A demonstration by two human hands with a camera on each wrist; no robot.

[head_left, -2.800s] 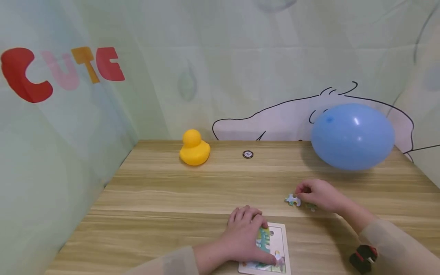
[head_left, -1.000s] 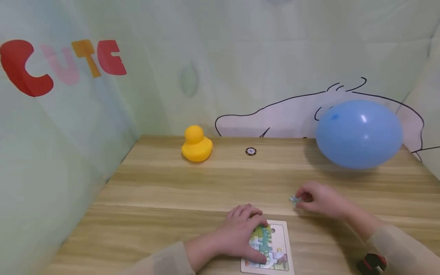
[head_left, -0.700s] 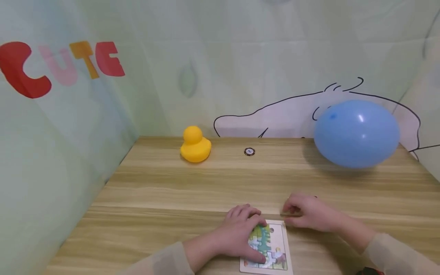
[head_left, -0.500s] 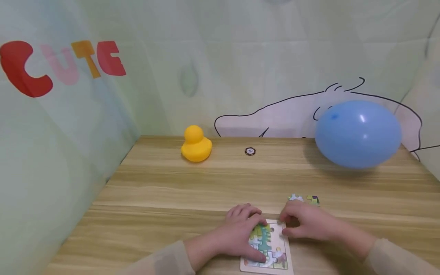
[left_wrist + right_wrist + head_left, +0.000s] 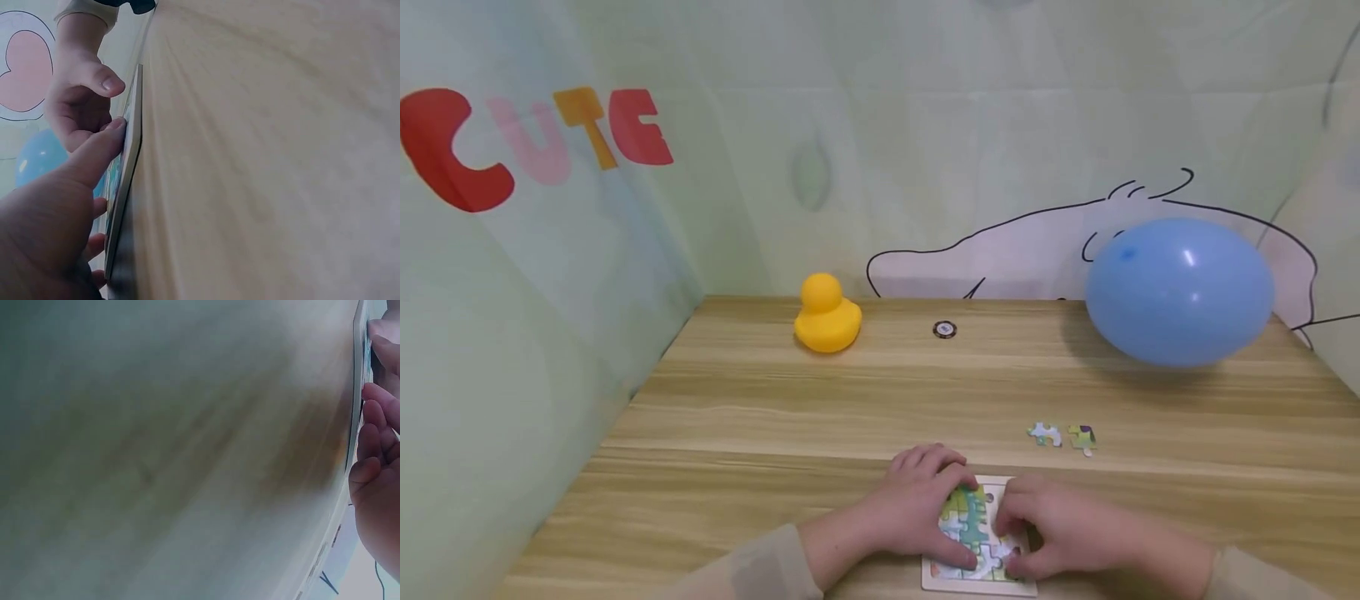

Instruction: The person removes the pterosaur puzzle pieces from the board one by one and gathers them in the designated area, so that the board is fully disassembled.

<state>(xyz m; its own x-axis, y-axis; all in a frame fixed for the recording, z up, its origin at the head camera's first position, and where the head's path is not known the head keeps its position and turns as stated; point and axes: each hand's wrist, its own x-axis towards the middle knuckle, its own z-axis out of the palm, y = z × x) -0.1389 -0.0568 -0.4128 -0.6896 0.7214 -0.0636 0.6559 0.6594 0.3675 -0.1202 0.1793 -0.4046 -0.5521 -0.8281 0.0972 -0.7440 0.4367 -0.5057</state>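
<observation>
In the head view, my left hand [image 5: 917, 512] rests spread over the left side of a small jigsaw puzzle [image 5: 973, 517] in a pale frame. Its thumb lies on the lower pieces; the left wrist view shows that thumb [image 5: 100, 147] at the near edge. My right hand [image 5: 1060, 525] reaches over the puzzle's right side, fingers curled, index fingertip on the pale unfilled part and thumb near the lower right corner. The left wrist view shows a gap between its thumb and fingers, with no piece visible there. Two loose pieces, one whitish [image 5: 1045, 433] and one green [image 5: 1083, 438], lie beyond.
A yellow rubber duck [image 5: 827, 317] sits at the back left of the wooden table [image 5: 775, 417]. A poker chip [image 5: 945, 330] lies right of it, and a blue balloon [image 5: 1180, 292] rests at the back right. Printed cloth [image 5: 760, 125] hangs behind.
My right hand has left the loose pieces and come down and left onto the puzzle's right side. Both loose pieces are uncovered, almost where they lay. My left hand has stayed on the puzzle.
</observation>
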